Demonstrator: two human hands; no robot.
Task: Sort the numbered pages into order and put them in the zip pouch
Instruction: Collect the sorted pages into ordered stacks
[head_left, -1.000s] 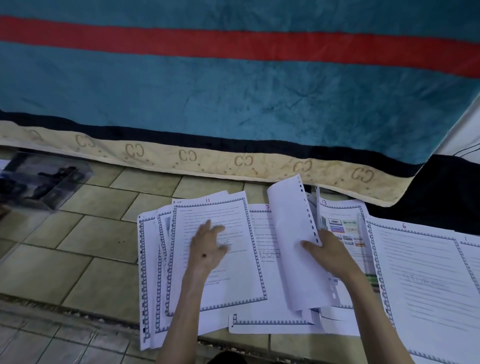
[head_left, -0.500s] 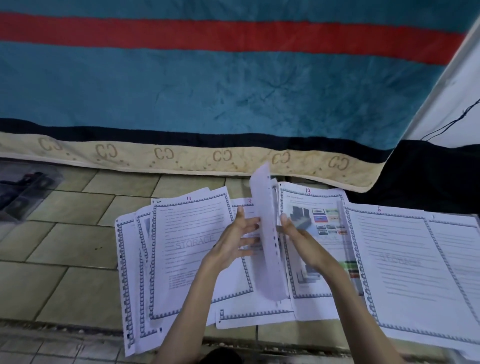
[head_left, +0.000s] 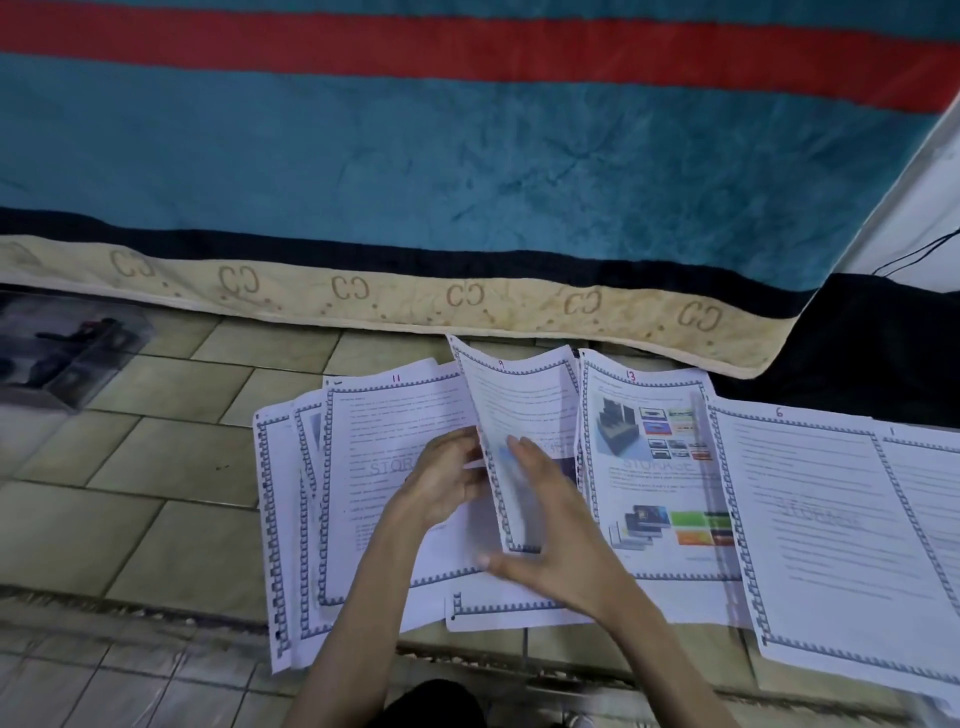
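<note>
Numbered white pages with blue borders lie fanned out on the tiled floor. Page 11 (head_left: 384, 426) tops a stack at the left. Page 13 (head_left: 654, 467) with colour pictures, page 6 (head_left: 810, 509) and page 1 (head_left: 930, 499) lie to the right. Page 9 (head_left: 519, 405) stands half raised and bent in the middle. My left hand (head_left: 441, 483) pinches its left edge with curled fingers. My right hand (head_left: 556, 525), blurred, lies flat with spread fingers on the lower part of page 9. A clear plastic pouch (head_left: 67, 358) lies on the floor at the far left, away from both hands.
A teal blanket (head_left: 467, 156) with a red stripe and a cream border hangs down to the floor just behind the pages. Dark cloth (head_left: 872, 353) lies at the back right. Bare floor tiles (head_left: 156, 467) stretch between the pouch and the pages.
The sheet my right hand held with its blank side up has swung over to the left and now shows the number 9. My left hand left page 11 and took the sheet's edge.
</note>
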